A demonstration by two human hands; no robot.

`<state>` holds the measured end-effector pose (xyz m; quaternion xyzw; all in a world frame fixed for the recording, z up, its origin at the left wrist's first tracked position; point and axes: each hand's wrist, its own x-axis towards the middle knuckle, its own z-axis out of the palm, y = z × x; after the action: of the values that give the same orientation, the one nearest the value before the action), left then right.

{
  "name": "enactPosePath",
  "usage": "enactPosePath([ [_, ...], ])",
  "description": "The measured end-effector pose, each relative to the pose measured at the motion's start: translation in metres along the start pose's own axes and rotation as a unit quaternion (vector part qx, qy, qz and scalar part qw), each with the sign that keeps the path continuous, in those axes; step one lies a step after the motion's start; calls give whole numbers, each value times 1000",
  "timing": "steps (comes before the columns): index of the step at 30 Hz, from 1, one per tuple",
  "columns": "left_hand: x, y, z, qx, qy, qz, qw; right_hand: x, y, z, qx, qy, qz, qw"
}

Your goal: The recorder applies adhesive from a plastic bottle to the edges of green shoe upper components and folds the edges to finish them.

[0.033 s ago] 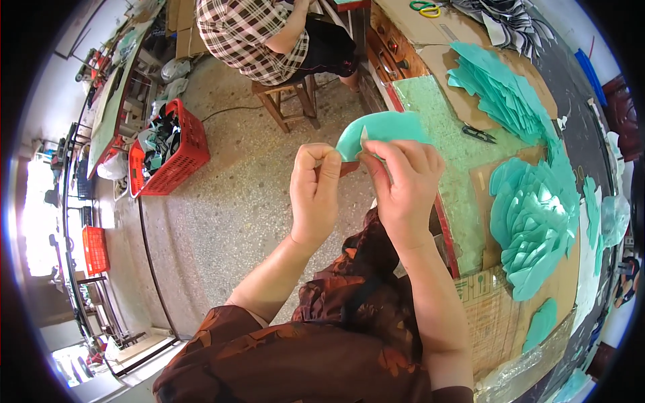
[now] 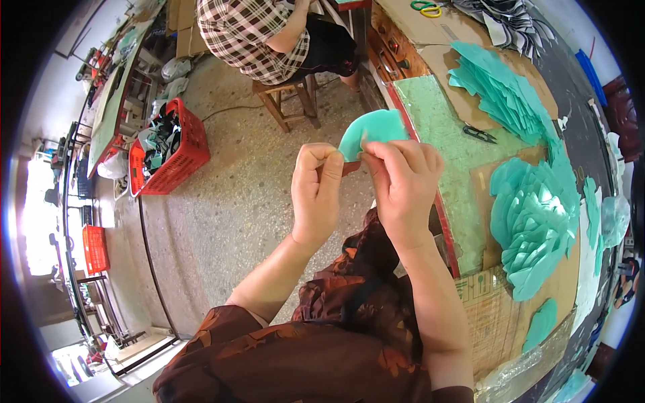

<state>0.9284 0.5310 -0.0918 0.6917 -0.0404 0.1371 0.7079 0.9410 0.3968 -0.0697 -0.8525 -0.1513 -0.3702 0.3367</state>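
Observation:
In front of me, above the floor, I hold a curved teal-green sheet piece (image 2: 379, 124) up in the air. My left hand (image 2: 316, 191) pinches its left end between thumb and bent index finger. My right hand (image 2: 406, 181) is closed at the lower edge of the same piece, thumb and fingertips pressed together. The fingers hide part of that edge. On the worktable to the right lies a fanned heap of similar teal pieces (image 2: 531, 221), and a second overlapping row of teal pieces (image 2: 494, 87) is beyond it.
Small black thread snips (image 2: 479, 134) lie on the green tabletop (image 2: 430, 117). Scissors with green and yellow handles (image 2: 426, 9) are farther back. A red crate (image 2: 181, 154) full of scraps stands left on the floor. A person in a checked shirt (image 2: 245, 37) sits on a wooden stool (image 2: 282, 104).
The teal piece has shifted and bent slightly, its right end now reaching less far to the right. The pale tip above my right fingertips shows less. Both hands are nearly still.

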Motion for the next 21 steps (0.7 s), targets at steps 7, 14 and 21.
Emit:
enactPosePath([
  [7,8,-4,-10,-100,27,-81,991,-17,6,-11,-90,-129,-66,985],
  [14,7,0,-7,-113,45,-72,990,-3,-2,-12,-62,2,-22,998],
  [21,0,-3,-6,-93,29,-87,991,-5,0,4,-101,-65,-62,991],
])
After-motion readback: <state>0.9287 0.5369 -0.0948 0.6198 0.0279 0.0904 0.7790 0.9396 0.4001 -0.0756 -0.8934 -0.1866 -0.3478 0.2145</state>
